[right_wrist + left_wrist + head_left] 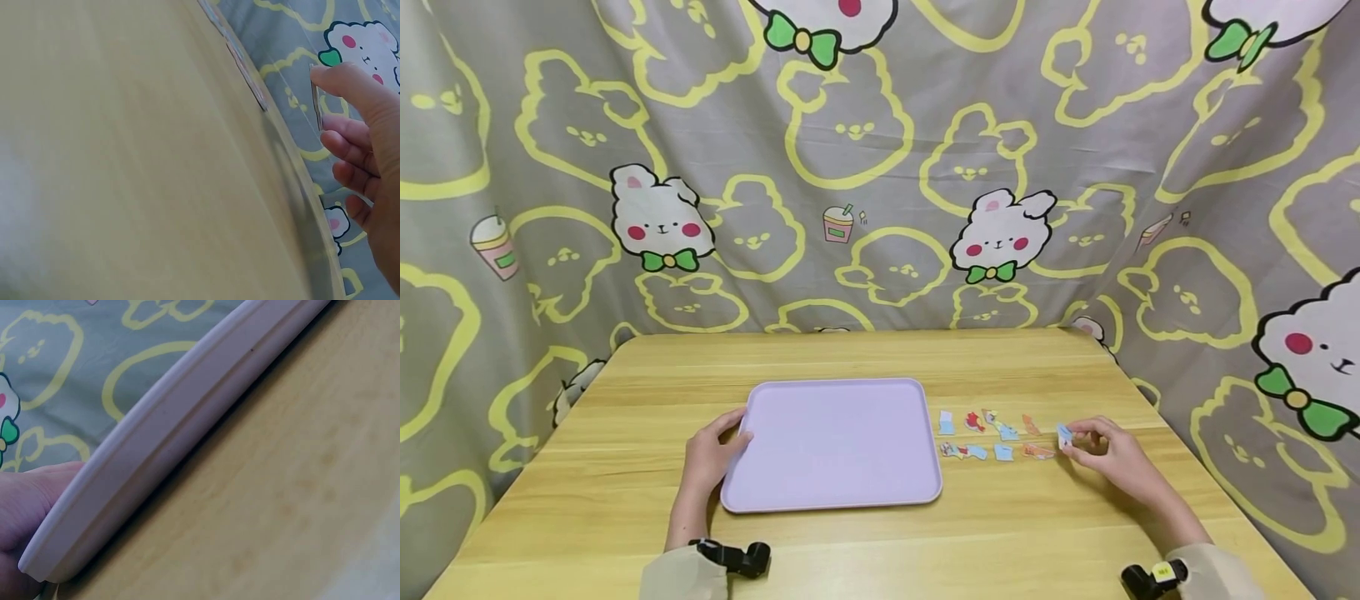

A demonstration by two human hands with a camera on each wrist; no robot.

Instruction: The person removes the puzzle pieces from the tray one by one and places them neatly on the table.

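A lavender rectangular tray point(838, 446) lies on the wooden table, its inside bare. My left hand point(711, 450) grips the tray's left edge with the thumb over the rim; the other fingers are partly hidden there. The left wrist view shows the tray's side wall point(156, 425) with the left hand point(28, 515) at its lower end. Right of the tray, my right hand point(1108, 454) pinches a small light-blue and white puzzle piece point(1064, 437) between thumb and fingertips, above the table. In the right wrist view the pinched puzzle piece point(316, 100) shows edge-on.
Several puzzle pieces point(1003, 452) in blue, red and orange lie in two rough rows between the tray and my right hand. The wooden table point(880, 554) reaches back to a grey curtain point(880, 275) printed with rabbits, which also hangs along both sides.
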